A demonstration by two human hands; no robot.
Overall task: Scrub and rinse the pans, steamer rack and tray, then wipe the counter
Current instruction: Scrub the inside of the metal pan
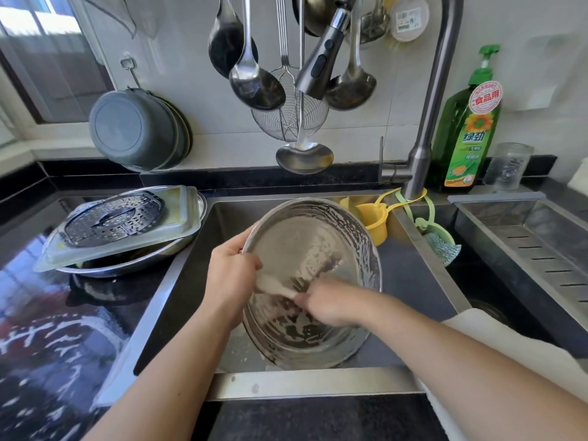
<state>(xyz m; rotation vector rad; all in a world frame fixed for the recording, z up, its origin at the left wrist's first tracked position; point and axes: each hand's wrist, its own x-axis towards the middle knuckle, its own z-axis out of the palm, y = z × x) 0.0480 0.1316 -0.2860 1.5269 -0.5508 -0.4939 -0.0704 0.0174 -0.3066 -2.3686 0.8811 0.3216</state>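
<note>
A round steel pan [305, 237], streaked with suds, stands tilted on edge in the sink [413, 281]. My left hand [232, 275] grips its left rim. Inside the pan my right hand [331, 302] holds a pale cloth or sponge [275, 286] pressed against the pan's bottom. On the counter to the left a perforated steamer rack [117, 218] lies on a clear rectangular tray [178, 224], which rests on another steel pan [127, 265].
The faucet [423, 148] rises behind the sink, its spray head [321, 62] hanging among ladles. A green soap bottle [467, 132] and glass jar [509, 167] stand back right. Yellow cup [375, 224], scrubber [442, 246], drain rack [541, 246], wet black counter [57, 329], white towel [509, 351].
</note>
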